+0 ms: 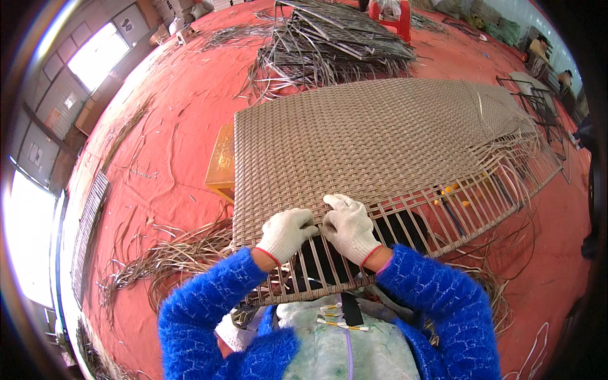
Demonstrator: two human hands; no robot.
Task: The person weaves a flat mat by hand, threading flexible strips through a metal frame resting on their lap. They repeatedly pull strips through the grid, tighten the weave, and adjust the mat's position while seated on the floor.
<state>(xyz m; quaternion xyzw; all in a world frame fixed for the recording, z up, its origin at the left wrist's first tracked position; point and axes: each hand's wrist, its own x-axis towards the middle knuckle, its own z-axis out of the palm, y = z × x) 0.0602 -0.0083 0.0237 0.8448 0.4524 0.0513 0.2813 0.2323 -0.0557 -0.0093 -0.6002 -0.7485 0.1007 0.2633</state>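
"What edges and room have you got?"

"My woven wicker panel (373, 139) has its left edge near my left hand (286, 233); its near rim (297, 296) runs just in front of my apron (373, 354). Red floor covering (145, 171) spreads leftward past the yellow stool (220, 161) and loose strips (171, 259)."

"And your grip?"

"My left and right hand (350, 229), both gloved, sit just beside each other where weave meets open gaps; most of the panel stretches beyond and rightward. Fingers curled, but I can't tell whether either of the 2 pinches a strip."
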